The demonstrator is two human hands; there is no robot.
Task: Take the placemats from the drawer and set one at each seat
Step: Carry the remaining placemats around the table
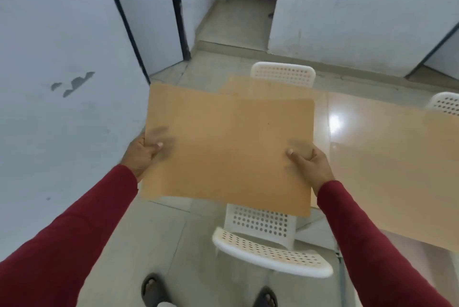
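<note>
The person holds a tan placemat (pixel 228 150) out in front, up in the air above the near white chair (pixel 268 244); the left hand (pixel 144 155) pinches its left edge with the thumb on top, and the right hand (pixel 310 162) pinches its right edge the same way; both sleeves are dark red. The mat looks thin and light; its near edge curves a little, so it is probably bendy, like thick card, and smooth; a grip on two opposite edges should keep it flat, while a one-hand hold on a corner may let it flop. The shiny worktop (pixel 347 120) is just beyond; another mat (pixel 260 88) lies on it by the far chair (pixel 283 74), and a third (pixel 402 182) lies to the right. The seat at the near chair seems not to have its mat yet.
</note>
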